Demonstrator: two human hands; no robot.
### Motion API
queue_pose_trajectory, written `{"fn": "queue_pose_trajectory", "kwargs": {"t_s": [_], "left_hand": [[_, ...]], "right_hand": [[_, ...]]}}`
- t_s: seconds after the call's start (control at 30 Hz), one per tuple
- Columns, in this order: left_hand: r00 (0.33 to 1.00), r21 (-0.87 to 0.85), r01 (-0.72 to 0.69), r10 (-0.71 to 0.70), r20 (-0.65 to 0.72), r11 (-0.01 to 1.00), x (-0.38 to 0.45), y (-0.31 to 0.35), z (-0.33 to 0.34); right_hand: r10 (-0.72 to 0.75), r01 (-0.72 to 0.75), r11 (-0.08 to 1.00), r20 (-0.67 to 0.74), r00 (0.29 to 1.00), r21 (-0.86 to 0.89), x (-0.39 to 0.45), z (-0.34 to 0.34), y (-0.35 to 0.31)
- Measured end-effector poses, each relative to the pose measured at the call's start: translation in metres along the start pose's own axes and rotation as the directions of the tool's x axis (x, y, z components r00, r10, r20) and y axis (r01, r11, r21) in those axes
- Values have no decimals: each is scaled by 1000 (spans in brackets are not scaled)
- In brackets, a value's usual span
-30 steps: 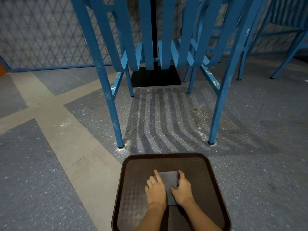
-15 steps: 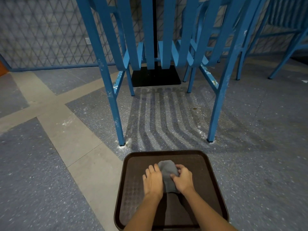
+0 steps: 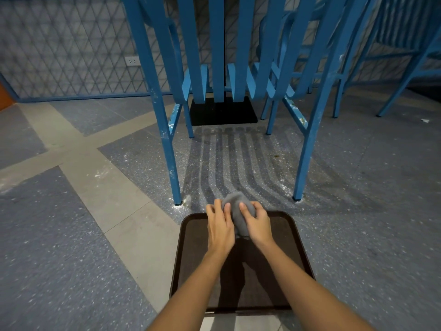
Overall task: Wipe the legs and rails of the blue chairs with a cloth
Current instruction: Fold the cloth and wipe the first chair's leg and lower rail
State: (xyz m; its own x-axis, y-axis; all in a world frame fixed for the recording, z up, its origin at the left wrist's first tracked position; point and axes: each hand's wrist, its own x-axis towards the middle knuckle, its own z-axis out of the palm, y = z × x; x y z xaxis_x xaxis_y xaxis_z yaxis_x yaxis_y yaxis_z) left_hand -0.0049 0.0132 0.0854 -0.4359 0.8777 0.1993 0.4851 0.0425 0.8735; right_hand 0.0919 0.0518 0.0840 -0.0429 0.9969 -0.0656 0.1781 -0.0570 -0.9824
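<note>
Both hands, left hand [image 3: 220, 226] and right hand [image 3: 256, 223], were clamped together on the bunched grey cloth [image 3: 236, 206], held above the brown tray [image 3: 191, 259]. Nearest chair leg [image 3: 170, 149] stood fwd and left of hands, long axis approx. vertical; left hand nearer. Opp. leg [image 3: 306, 149] lay fwd-right.

Cloth [image 3: 235, 207]: grey, soft matt fabric, bunched. Tray [image 3: 191, 259]: dark brown, looks plastic, dull sheen with fine textured face. Chair legs [image 3: 170, 163]: blue painted finish, chipped and white-flecked; floor [image 3: 59, 259]: speckled grey, matt, dusted white near the legs.
</note>
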Motion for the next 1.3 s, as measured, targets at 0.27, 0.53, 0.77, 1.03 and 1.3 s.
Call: {"fn": "queue_pose_trajectory", "kwargs": {"t_s": [0.27, 0.53, 0.77, 1.03, 1.3], "left_hand": [[992, -100, -87, 77, -97, 991, 10, 64, -51], [980, -175, -135, 105, -170, 975, 27, 165, -131], [972, -195, -130, 87, -217, 972, 38, 260, -218], [974, -141, -53, 20, -226, 989, 35, 365, -327], [982, -156, 5, -35, -188, 988, 43, 451, -420]], "right_hand": [[-133, 135, 990, -32, 991, 43, -13, 10, -84], [-242, 242, 967, -16, 970, 73, -39, 5, -215], [-294, 293, 955, 6, 956, 51, -67, 6, -337], [-243, 243, 970, 41, 969, 10, -117, 16, -471], [-200, 200, 980, 49, 979, 9, -154, 33, -585]]}}
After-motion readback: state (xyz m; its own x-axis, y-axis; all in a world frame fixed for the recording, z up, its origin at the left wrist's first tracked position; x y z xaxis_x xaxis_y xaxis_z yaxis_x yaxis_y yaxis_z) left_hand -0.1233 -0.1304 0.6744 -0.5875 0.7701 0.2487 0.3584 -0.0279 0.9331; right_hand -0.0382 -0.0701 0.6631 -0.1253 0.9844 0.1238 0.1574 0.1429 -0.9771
